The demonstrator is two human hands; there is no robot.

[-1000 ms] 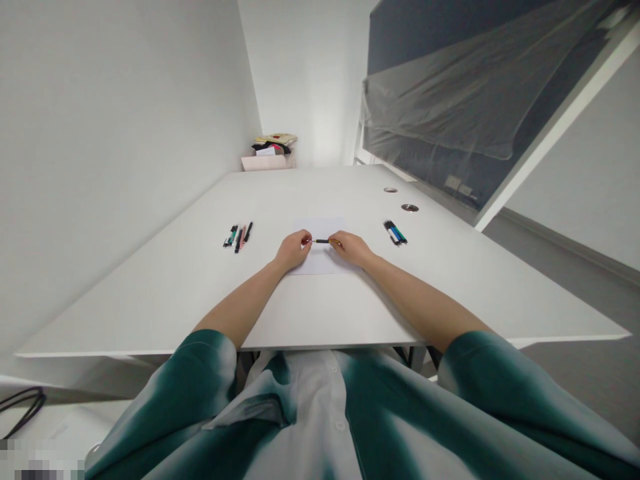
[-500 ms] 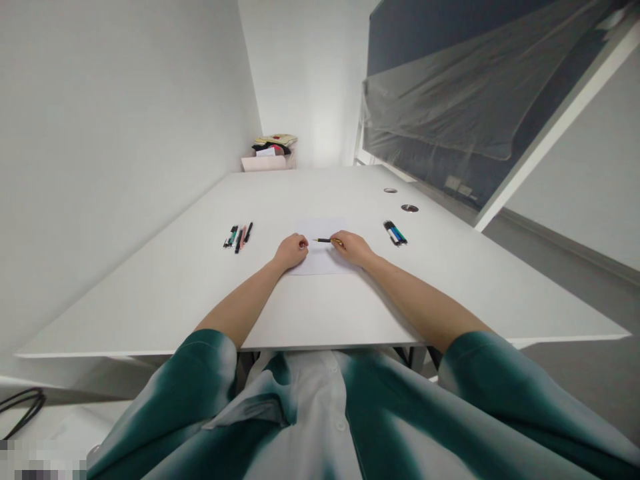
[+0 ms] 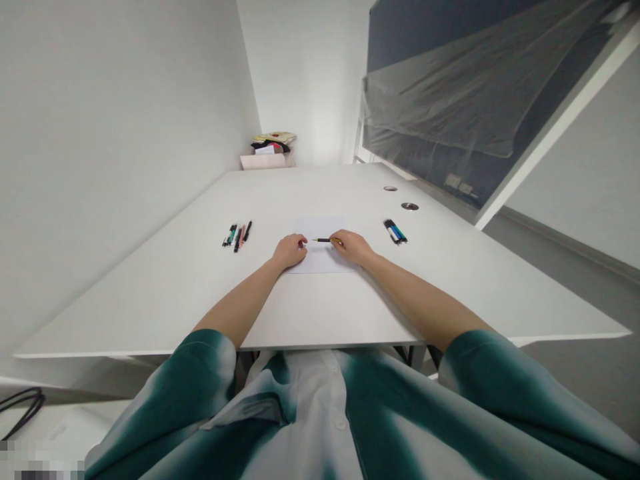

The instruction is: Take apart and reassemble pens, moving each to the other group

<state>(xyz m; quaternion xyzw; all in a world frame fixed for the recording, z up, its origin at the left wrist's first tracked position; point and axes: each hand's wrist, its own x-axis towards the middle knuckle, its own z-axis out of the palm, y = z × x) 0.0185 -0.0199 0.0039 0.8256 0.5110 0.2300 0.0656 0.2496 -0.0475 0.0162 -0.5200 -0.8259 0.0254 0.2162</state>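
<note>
A black pen with gold-coloured parts [image 3: 323,240] is pinched in the fingers of my right hand [image 3: 351,247]. Its pale, narrow tip points left, over a sheet of white paper [image 3: 320,265] on the table. Across from the tip, my left hand [image 3: 289,251] rests at the paper's left edge with its fingers curled. A small dark spot shows between the left fingertips, too small to name. A short gap separates the pen tip from my left fingers.
Several pens [image 3: 239,237] lie in a loose group on the left of the white table [image 3: 330,310]. Another cluster of pens [image 3: 395,231] lies on the right. Two round metal discs [image 3: 410,207] sit beyond. A box with folded items [image 3: 264,162] stands at the far end.
My left fingers have loosened slightly, and that hand has shifted a touch left. My right hand and the pen look the same. The view has tilted very slightly.
</note>
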